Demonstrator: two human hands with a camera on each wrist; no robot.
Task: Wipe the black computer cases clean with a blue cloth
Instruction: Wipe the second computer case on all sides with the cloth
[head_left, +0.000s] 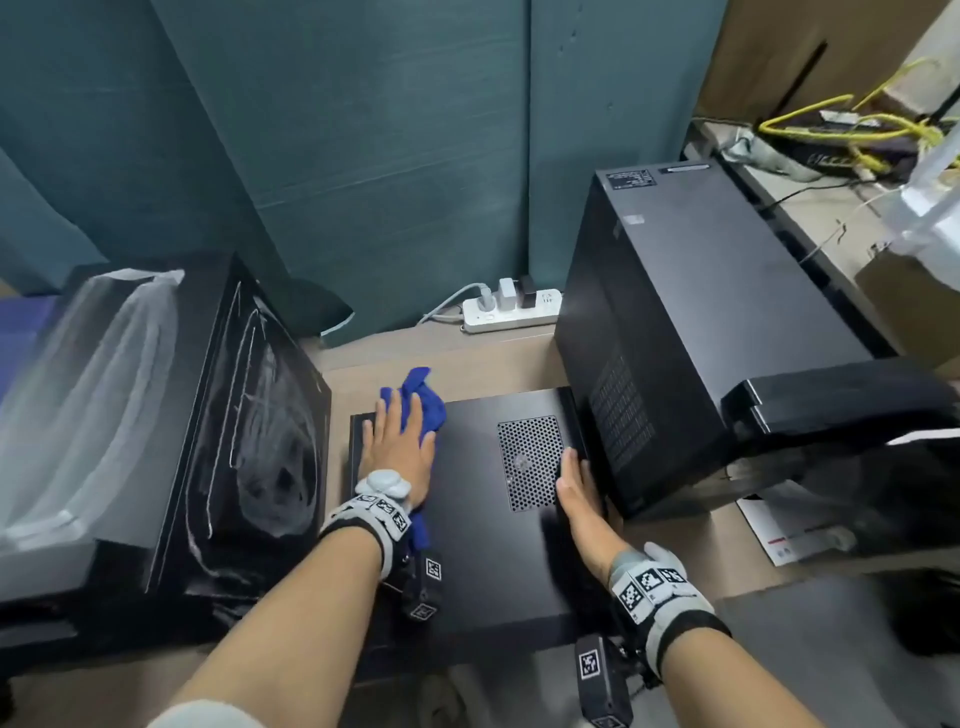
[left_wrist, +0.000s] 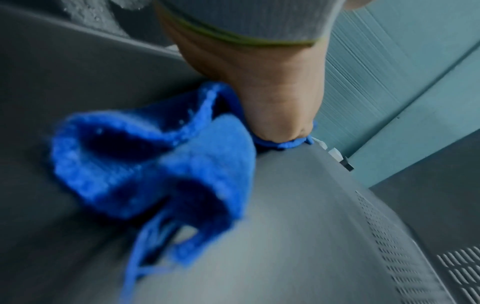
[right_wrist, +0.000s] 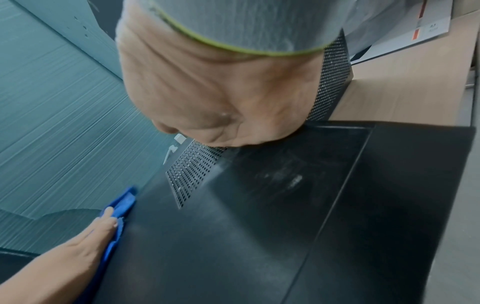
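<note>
On the flat case (head_left: 483, 530), the left hand (head_left: 397, 447) presses flat-fingered on the soft, limp cloth (head_left: 423, 402) at its far left corner (best pinned under the palm), while the right hand (head_left: 579, 493), fingers straight, steadies its right edge beside the vent (head_left: 530, 462).

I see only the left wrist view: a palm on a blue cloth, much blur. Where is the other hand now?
Observer: The right hand lies flat on the right edge of the lying black case, beside its vent grid.
Operator: Does it hold anything?
Observer: No, its fingers are straight and hold nothing.
Operator: Where on the case is the cloth?
Observer: The blue cloth is at the far left corner, under the flat left hand, partly over the edge.
Operator: Are other cases near?
Observer: Yes, an upright black case stands just right of the lying one.
</note>
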